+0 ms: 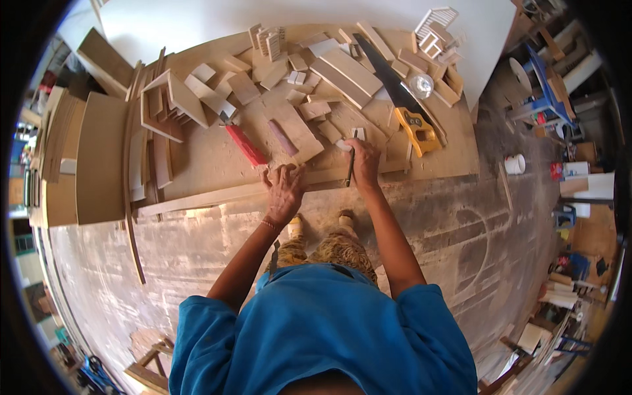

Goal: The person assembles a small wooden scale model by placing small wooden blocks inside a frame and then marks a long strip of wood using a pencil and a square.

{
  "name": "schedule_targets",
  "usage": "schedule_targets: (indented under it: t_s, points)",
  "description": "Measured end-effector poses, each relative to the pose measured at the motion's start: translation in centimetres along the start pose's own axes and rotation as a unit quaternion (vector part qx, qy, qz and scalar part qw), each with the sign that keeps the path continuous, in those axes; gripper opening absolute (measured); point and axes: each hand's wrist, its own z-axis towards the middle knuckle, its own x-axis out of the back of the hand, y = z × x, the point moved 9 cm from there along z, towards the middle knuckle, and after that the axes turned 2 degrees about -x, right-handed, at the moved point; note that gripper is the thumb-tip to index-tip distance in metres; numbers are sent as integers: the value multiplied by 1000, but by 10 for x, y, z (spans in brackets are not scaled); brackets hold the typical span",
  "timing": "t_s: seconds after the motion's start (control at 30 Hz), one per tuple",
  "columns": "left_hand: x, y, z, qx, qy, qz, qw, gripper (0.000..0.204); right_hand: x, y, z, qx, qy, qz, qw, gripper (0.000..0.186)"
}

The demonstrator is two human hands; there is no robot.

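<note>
My right hand (366, 158) is closed around a thin dark stick-like tool (350, 168), which crosses the long wooden strip (247, 190) at the bench's front edge. A small whitish piece (343, 145) shows at its fingertips; I cannot make out what it is. My left hand (286, 191) rests on the same strip, fingers bent and slightly apart. Just beyond the left hand lies a red-handled cutter (245, 143). A reddish-brown block (282, 137) rests on a flat board (299, 135) between the hands. Right of the right hand is a handsaw (416, 128) with a yellow handle.
Offcuts and boards (343, 76) cover the workbench (454, 148). A house-shaped wooden piece (172, 102) stands at left, beside stacked panels (102, 158). Small slatted wooden models (434, 33) and a clear round object (421, 85) sit at far right. A white bucket (515, 164) is on the floor.
</note>
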Motion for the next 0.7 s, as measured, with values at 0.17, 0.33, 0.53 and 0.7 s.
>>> schedule_targets:
  t_s: [0.17,0.33,0.53,0.7]
  points:
    - [1,11,-2,71,36,18,997,43,18,24,9,-30,-15,96,995,24]
    - [-16,42,0,127,57,17,990,39,47,54,19,-54,-37,162,985,23]
    - [-32,78,18,165,85,28,982,35,47,101,30,-99,-47,242,964,15]
    - [-35,73,26,265,100,-121,951,32,30,113,28,-192,-72,489,848,14]
